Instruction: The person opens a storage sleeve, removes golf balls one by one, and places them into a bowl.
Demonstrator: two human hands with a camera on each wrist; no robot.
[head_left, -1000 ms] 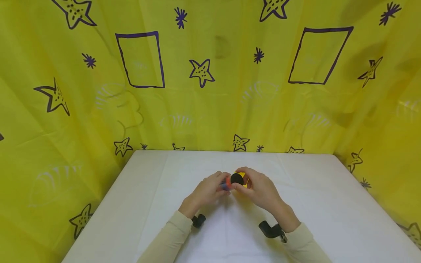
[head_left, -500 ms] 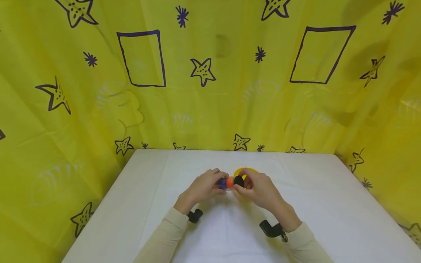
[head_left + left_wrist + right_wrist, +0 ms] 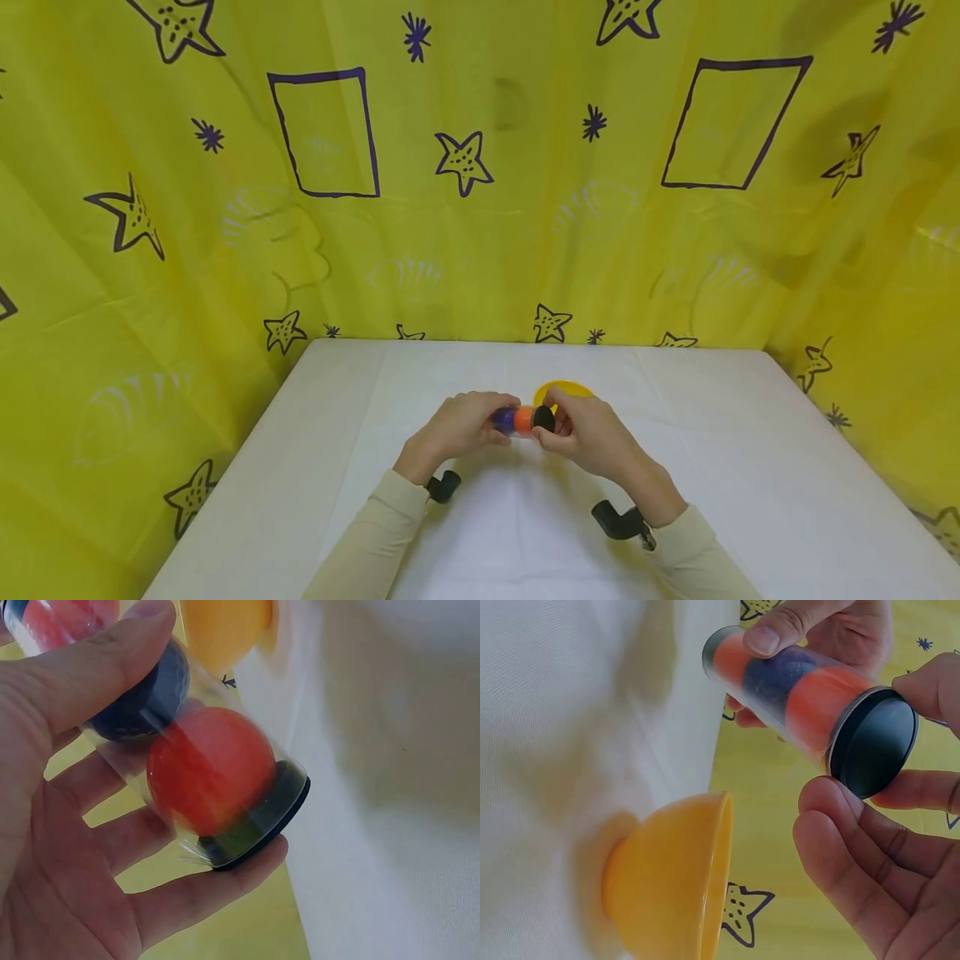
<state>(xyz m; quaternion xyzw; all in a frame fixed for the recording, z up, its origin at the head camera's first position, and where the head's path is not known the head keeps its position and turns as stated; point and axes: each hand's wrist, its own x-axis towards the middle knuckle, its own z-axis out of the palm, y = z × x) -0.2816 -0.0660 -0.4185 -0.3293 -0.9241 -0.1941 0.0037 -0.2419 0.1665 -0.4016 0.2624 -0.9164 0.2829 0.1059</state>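
Observation:
A clear plastic tube (image 3: 776, 686) holds a blue ball (image 3: 146, 697) between two orange-red balls, with a black cap at each end. My left hand (image 3: 456, 427) grips the tube round its middle, thumb on one side and fingers on the other. At the right end, my right hand (image 3: 598, 435) pinches the rim of the black cap (image 3: 876, 742) between thumb and fingers. That cap sits on the tube's end. In the head view the tube lies roughly level, held above the white table; the left fingers hide its left end.
A yellow bowl (image 3: 664, 877) stands upright on the white table (image 3: 675, 467), just behind the right hand. A yellow curtain (image 3: 480, 250) with drawn stars hangs behind the table and along both sides. Black camera mounts (image 3: 618, 521) are worn on the wrists.
The tube has turned from pointing its cap at the head camera to lying sideways, so the balls show more. The left hand has shifted slightly left; more of the bowl is visible.

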